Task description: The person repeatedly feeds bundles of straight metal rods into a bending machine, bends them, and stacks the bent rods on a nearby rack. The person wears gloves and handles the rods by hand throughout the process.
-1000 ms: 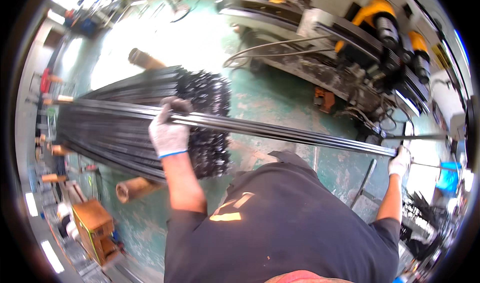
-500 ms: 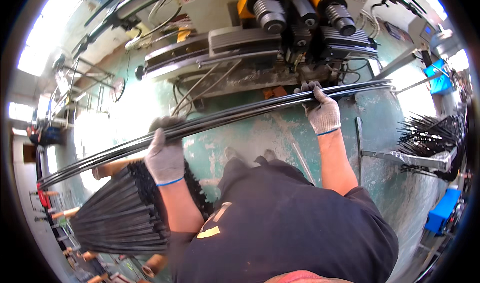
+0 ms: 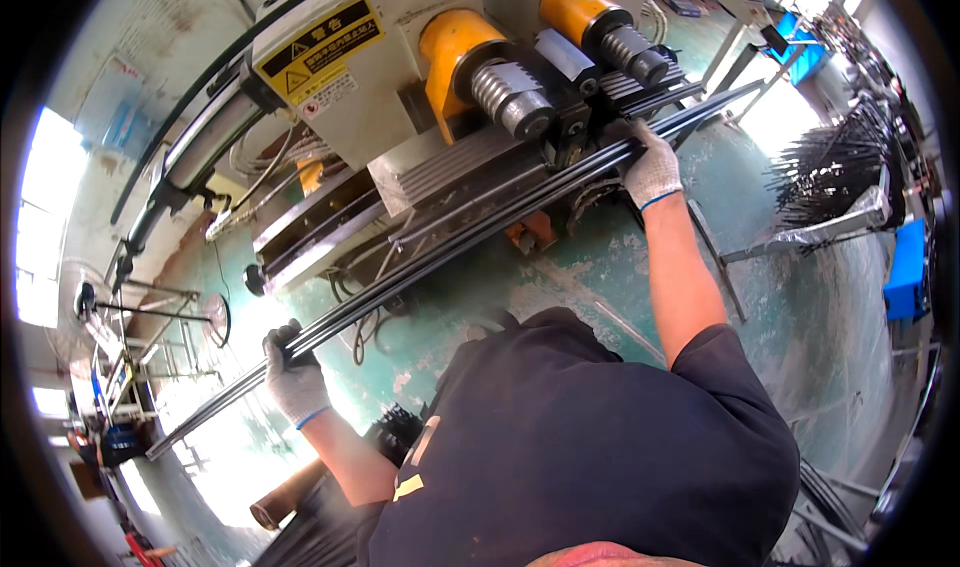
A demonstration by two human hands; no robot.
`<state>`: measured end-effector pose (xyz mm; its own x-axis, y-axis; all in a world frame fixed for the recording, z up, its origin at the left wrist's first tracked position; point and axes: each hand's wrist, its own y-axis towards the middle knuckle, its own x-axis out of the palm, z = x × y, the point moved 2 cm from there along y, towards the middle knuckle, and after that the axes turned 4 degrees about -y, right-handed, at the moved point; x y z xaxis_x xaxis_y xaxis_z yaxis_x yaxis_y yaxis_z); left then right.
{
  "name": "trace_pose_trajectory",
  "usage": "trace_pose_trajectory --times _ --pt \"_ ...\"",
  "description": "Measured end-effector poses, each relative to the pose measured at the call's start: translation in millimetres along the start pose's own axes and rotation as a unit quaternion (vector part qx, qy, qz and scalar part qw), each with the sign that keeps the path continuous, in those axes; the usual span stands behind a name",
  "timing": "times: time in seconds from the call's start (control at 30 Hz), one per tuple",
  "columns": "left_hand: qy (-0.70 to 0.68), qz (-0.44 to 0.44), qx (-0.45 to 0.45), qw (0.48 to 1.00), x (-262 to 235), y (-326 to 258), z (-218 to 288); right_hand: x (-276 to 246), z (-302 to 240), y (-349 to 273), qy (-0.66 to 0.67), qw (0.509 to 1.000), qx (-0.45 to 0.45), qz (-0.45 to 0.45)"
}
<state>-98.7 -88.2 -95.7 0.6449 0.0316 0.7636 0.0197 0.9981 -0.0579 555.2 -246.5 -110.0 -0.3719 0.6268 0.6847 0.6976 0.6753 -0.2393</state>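
A bundle of several long, dark metal tubes (image 3: pixel 440 254) stretches slantwise in front of me, low on the left and higher on the right. My left hand (image 3: pixel 292 379), in a white knitted glove with a blue cuff edge, grips the bundle toward its left end. Toward the right end, my right hand (image 3: pixel 652 166), gloved the same way, is closed round the tubes. Just beyond the bundle stands a machine (image 3: pixel 470 182) with a ribbed metal bed and two orange cylinders, one being the near cylinder (image 3: pixel 463 52). The right part of the bundle passes close before this bed; contact I cannot tell.
At lower left lies a stack of dark tubes (image 3: pixel 325 522) beside a brown cardboard roll (image 3: pixel 285 497). A rack with many dark rods (image 3: pixel 830 182) stands at the right, near a blue box (image 3: pixel 906 272). A pedestal fan (image 3: pixel 85 302) is far left.
The view has turned and come nearer the machine. Both hands still hold the tubes, which now slant more steeply, with the right end raised toward the machine. The left hand has shifted leftward along the picture.
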Motion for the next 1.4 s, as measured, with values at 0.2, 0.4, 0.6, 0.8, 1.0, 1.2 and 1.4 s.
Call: trace_pose_trajectory --times 0.2,0.4,0.6,0.8,1.0,1.2,1.4 --pt "-0.003 0.067 -0.082 0.994 30.5 64.8 -50.6 -9.3 34.8 46.2 -0.042 0.998 -0.052 -0.008" --pt "0.02 0.1 -0.078 0.992 65.5 90.9 -93.5 28.9 38.2 68.4 -0.002 0.992 -0.1 0.081" --pt "0.013 0.198 -0.112 0.974 81.6 104.5 -137.1 23.3 58.0 110.0 -0.028 0.99 -0.073 0.121" --pt "-0.06 0.093 -0.153 0.982 92.1 99.8 -140.4 29.7 60.6 134.1 -0.154 0.974 -0.057 0.154" --pt "-0.093 0.048 -0.158 0.982 74.2 113.6 -130.2 -17.0 69.9 175.9 -0.5 0.852 -0.111 0.11" --pt "-0.03 0.152 -0.054 0.986 32.8 137.2 -109.2 8.4 62.0 157.7 -0.365 0.908 -0.093 0.186" --pt "-0.032 0.09 -0.085 0.992 65.2 129.6 -151.9 65.1 79.5 97.4 -0.15 0.962 -0.13 0.186"
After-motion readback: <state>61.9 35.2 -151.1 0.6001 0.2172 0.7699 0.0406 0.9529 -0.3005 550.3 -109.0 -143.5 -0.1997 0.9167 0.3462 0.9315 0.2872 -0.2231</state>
